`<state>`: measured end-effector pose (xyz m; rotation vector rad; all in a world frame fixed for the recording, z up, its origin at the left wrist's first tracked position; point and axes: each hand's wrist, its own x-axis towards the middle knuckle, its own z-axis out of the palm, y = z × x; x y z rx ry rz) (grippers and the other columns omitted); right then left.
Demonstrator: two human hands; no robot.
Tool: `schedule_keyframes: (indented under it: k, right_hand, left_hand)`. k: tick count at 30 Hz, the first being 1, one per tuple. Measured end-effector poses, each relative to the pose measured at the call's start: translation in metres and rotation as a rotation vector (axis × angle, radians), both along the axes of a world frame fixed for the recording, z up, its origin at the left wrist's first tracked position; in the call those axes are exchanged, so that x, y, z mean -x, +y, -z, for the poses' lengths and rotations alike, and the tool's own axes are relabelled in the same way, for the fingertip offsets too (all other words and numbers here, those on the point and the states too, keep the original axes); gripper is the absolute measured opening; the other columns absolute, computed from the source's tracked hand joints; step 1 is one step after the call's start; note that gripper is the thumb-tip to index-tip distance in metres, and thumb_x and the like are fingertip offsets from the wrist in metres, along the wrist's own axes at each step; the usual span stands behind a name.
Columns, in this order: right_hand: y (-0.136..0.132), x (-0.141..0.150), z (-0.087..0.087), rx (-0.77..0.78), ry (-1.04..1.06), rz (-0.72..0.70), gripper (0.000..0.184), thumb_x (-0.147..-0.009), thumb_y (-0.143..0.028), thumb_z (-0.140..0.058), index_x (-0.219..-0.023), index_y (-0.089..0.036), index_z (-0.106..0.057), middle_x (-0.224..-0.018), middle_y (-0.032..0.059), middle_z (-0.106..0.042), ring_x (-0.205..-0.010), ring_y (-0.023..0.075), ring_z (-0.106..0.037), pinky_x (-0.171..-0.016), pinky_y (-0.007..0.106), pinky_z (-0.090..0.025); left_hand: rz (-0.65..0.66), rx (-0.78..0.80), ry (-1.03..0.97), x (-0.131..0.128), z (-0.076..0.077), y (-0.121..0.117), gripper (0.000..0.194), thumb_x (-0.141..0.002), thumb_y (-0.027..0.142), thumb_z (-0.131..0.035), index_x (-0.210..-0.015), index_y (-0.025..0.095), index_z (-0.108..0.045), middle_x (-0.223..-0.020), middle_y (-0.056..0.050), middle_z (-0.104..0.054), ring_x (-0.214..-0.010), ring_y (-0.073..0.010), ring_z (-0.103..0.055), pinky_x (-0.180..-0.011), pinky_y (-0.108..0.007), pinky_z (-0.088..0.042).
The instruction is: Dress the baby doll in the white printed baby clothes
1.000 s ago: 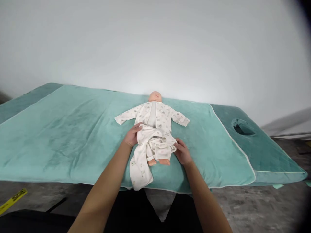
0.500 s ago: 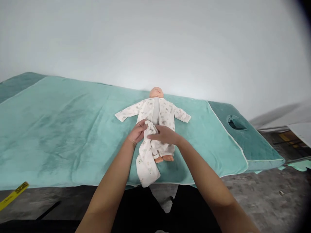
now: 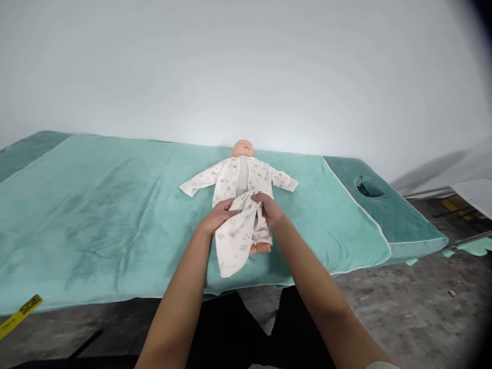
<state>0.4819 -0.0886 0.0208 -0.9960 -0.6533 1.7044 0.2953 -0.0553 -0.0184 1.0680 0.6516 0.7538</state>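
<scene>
A baby doll (image 3: 243,148) lies on its back, head toward the wall, its arms out in a printed white baby garment (image 3: 226,185) that hangs open at the front over a pale inner layer. Both of my hands are closed on loose printed cloth of this garment over the doll's lower body. My left hand (image 3: 220,216) pinches its left side, and my right hand (image 3: 268,209) grips its top right edge. A long flap (image 3: 232,251) of the cloth hangs toward me, covering one leg. The doll's feet (image 3: 261,248) stick out beside it.
A padded bed with a teal cover (image 3: 100,215) stands against the pale wall (image 3: 246,72). Its darker right end has a round hole (image 3: 369,186). A yellow strip (image 3: 19,316) shows at lower left. Grey floor (image 3: 418,307) lies in front.
My hands have spread the bunched cloth wider. The right hand has turned and now grips its upper edge, and the flap's lower end has risen slightly. The view has shifted a little.
</scene>
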Motion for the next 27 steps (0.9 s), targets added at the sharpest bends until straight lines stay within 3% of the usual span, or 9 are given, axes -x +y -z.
schedule_keyframes:
  k: [5,10,12,15,18,21,24,27]
  right_hand:
    - [-0.002,-0.003,0.014,-0.139,-0.063,-0.060,0.021,-0.064,-0.024,-0.076,-0.081,-0.017,-0.066,-0.067,-0.0016,-0.068,-0.060,0.0137,-0.061,-0.061,0.025,-0.053]
    - [0.000,-0.012,0.027,-0.196,0.005,-0.102,0.026,-0.068,-0.029,-0.076,-0.089,-0.017,-0.067,-0.071,0.0000,-0.070,-0.061,0.0139,-0.063,-0.062,0.027,-0.055]
    - [0.002,-0.013,0.024,-0.198,-0.014,-0.144,0.030,-0.070,-0.036,-0.078,-0.089,-0.017,-0.066,-0.070,0.0007,-0.069,-0.061,0.0148,-0.064,-0.062,0.028,-0.055]
    - [0.003,-0.008,0.011,-0.249,-0.180,-0.339,0.035,-0.070,-0.045,-0.081,-0.083,-0.016,-0.067,-0.069,0.0021,-0.069,-0.063,0.0156,-0.064,-0.063,0.028,-0.053]
    - [0.001,0.001,-0.002,-0.349,-0.385,-0.472,0.034,-0.069,-0.043,-0.083,-0.080,-0.015,-0.069,-0.073,0.0020,-0.071,-0.068,0.0152,-0.064,-0.068,0.027,-0.051]
    - [-0.001,0.007,-0.001,-0.335,-0.406,-0.371,0.030,-0.071,-0.039,-0.083,-0.084,-0.015,-0.070,-0.076,0.0016,-0.071,-0.071,0.0152,-0.064,-0.070,0.026,-0.051]
    - [-0.002,0.010,0.010,-0.239,-0.278,-0.222,0.030,-0.069,-0.035,-0.084,-0.085,-0.015,-0.069,-0.077,0.0027,-0.072,-0.071,0.0151,-0.065,-0.071,0.027,-0.053]
    - [-0.003,0.010,0.016,-0.209,-0.131,-0.170,0.034,-0.065,-0.034,-0.087,-0.087,-0.016,-0.068,-0.077,0.0022,-0.071,-0.068,0.0142,-0.064,-0.068,0.026,-0.054]
  left_hand:
    - [-0.162,0.084,-0.234,-0.001,0.009,-0.004,0.052,-0.068,0.036,-0.085,-0.113,0.018,-0.067,-0.103,-0.006,-0.076,-0.090,-0.0231,-0.072,-0.080,-0.030,-0.055]
    - [-0.237,0.070,-0.224,-0.004,0.015,-0.003,0.046,-0.075,0.036,-0.081,-0.114,0.017,-0.067,-0.107,-0.008,-0.075,-0.096,-0.0224,-0.071,-0.084,-0.029,-0.054]
    - [-0.259,0.065,-0.209,-0.006,0.016,0.000,0.045,-0.074,0.037,-0.082,-0.112,0.017,-0.068,-0.105,-0.007,-0.075,-0.092,-0.0212,-0.071,-0.080,-0.027,-0.055]
    - [-0.281,0.090,-0.221,-0.008,0.017,0.005,0.041,-0.072,0.038,-0.083,-0.105,0.020,-0.068,-0.093,-0.003,-0.075,-0.077,-0.0173,-0.070,-0.068,-0.025,-0.055]
    - [-0.277,0.131,-0.196,-0.008,0.020,0.010,0.036,-0.070,0.038,-0.082,-0.096,0.021,-0.065,-0.076,0.000,-0.071,-0.062,-0.0167,-0.067,-0.058,-0.027,-0.055]
    - [-0.260,0.165,-0.164,-0.008,0.024,0.013,0.034,-0.070,0.034,-0.081,-0.096,0.021,-0.064,-0.072,-0.001,-0.070,-0.057,-0.0188,-0.066,-0.055,-0.032,-0.057]
    - [-0.269,0.182,-0.142,-0.010,0.025,0.014,0.035,-0.068,0.032,-0.081,-0.096,0.021,-0.064,-0.079,-0.004,-0.073,-0.063,-0.0202,-0.068,-0.061,-0.035,-0.059]
    - [-0.297,0.151,-0.067,-0.016,0.022,0.009,0.039,-0.061,0.032,-0.083,-0.094,0.020,-0.064,-0.079,-0.005,-0.072,-0.064,-0.0220,-0.068,-0.061,-0.037,-0.059]
